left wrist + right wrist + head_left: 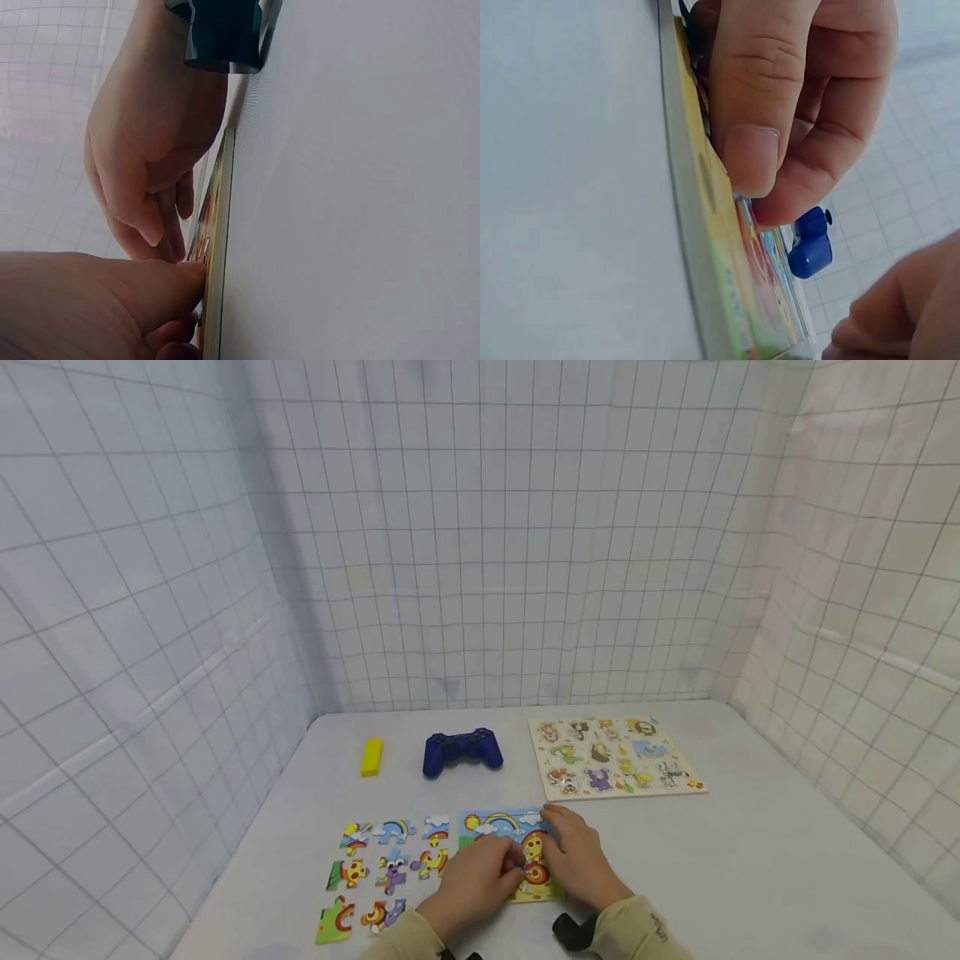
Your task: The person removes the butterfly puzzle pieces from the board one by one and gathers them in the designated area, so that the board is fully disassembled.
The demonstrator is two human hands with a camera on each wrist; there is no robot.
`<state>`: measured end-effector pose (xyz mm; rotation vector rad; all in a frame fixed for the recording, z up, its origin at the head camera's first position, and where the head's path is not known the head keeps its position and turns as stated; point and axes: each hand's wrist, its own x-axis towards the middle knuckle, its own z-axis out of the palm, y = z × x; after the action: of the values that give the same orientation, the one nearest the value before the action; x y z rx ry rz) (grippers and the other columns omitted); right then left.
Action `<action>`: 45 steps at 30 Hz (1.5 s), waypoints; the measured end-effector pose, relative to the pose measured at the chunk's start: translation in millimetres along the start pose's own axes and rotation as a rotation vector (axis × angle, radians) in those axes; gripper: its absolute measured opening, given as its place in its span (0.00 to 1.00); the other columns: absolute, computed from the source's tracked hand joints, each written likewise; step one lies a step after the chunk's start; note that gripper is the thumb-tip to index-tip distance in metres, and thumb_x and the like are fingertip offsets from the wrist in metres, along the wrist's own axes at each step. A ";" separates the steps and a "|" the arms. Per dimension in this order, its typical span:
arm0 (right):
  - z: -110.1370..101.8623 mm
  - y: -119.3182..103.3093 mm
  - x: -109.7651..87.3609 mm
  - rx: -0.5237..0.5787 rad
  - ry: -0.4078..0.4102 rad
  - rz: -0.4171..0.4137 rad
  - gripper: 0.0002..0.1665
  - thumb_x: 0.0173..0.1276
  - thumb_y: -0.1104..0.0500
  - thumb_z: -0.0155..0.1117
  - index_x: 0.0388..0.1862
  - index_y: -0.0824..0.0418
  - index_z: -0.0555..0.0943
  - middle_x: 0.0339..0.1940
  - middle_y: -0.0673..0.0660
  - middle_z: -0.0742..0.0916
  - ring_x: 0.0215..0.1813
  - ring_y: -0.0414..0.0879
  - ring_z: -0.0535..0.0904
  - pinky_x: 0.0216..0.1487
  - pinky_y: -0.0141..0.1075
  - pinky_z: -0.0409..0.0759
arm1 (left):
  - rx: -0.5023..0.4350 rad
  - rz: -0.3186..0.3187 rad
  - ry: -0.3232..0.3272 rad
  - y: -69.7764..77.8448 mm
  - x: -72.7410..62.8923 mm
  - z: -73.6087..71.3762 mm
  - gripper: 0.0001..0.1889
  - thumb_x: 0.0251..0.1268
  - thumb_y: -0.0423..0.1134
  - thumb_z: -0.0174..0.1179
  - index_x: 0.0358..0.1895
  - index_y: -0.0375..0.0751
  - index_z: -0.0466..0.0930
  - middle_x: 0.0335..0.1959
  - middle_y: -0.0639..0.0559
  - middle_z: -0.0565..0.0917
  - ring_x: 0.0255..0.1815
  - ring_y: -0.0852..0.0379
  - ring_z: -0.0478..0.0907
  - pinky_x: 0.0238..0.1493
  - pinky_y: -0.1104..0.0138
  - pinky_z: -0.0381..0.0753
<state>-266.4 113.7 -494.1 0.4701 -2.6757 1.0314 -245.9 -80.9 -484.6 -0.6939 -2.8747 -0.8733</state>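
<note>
A colourful puzzle board (486, 820) with a rainbow and sun lies flat at the front of the table. My left hand (477, 878) is over its lower left part, thumb and curled fingers pinching at a puzzle piece (536, 875) with a red-orange spiral. In the right wrist view the left thumb (751, 154) is right at the board's surface, and the piece is mostly hidden under it. My right hand (579, 858) rests along the board's right edge, fingers loosely bent and fingertips at its upper right corner.
Several loose puzzle pieces (392, 870) lie in rows left of the board. Behind are a yellow block (371, 757), a dark blue game controller (462, 752) and a wooden animal puzzle (619, 757). Gridded white curtains (495, 543) enclose the table's back and sides.
</note>
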 end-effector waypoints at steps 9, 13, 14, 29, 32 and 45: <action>-2.7 7.4 1.9 -0.117 -0.088 0.020 0.22 0.74 0.68 0.54 0.64 0.67 0.81 0.71 0.65 0.79 0.77 0.67 0.67 0.72 0.64 0.65 | 0.035 -0.008 0.048 3.6 2.3 8.8 0.04 0.67 0.47 0.69 0.38 0.56 0.83 0.29 0.65 0.73 0.27 0.70 0.66 0.25 0.71 0.67; -3.5 5.7 2.6 -0.147 -0.126 0.020 0.22 0.76 0.66 0.56 0.66 0.66 0.80 0.73 0.63 0.78 0.77 0.69 0.65 0.70 0.66 0.65 | 0.060 0.005 0.047 2.4 2.9 10.4 0.04 0.68 0.47 0.69 0.38 0.55 0.84 0.31 0.65 0.74 0.27 0.70 0.67 0.26 0.71 0.68; -3.9 4.9 2.6 -0.151 -0.137 0.026 0.21 0.77 0.65 0.56 0.66 0.66 0.80 0.73 0.62 0.77 0.78 0.69 0.65 0.70 0.67 0.65 | 0.062 0.009 0.050 2.4 2.7 10.5 0.04 0.68 0.47 0.69 0.38 0.55 0.84 0.30 0.65 0.73 0.27 0.70 0.67 0.26 0.71 0.68; -3.2 9.7 5.3 -0.084 -0.169 0.079 0.23 0.75 0.64 0.61 0.67 0.64 0.80 0.74 0.59 0.77 0.80 0.68 0.61 0.71 0.69 0.61 | 0.065 -0.008 0.050 4.6 4.4 9.6 0.03 0.70 0.47 0.66 0.40 0.56 0.82 0.35 0.64 0.77 0.32 0.70 0.70 0.30 0.70 0.71; -3.1 9.4 5.4 -0.085 -0.168 0.078 0.23 0.75 0.64 0.61 0.67 0.64 0.80 0.74 0.59 0.77 0.79 0.68 0.61 0.71 0.70 0.60 | 0.051 -0.019 0.049 5.0 4.5 10.6 0.04 0.71 0.47 0.66 0.41 0.56 0.82 0.35 0.65 0.77 0.31 0.70 0.70 0.30 0.69 0.71; -4.3 6.4 5.0 -0.075 -0.173 0.077 0.23 0.75 0.64 0.61 0.67 0.64 0.79 0.74 0.60 0.77 0.80 0.68 0.61 0.71 0.69 0.61 | 0.084 -0.047 0.062 7.6 -6.2 -1.9 0.04 0.72 0.48 0.65 0.42 0.56 0.82 0.36 0.65 0.77 0.31 0.72 0.71 0.30 0.70 0.72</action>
<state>-273.0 120.0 -493.3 0.4637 -2.8945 0.9464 -237.2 -78.8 -480.3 -0.5836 -2.8642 -0.7598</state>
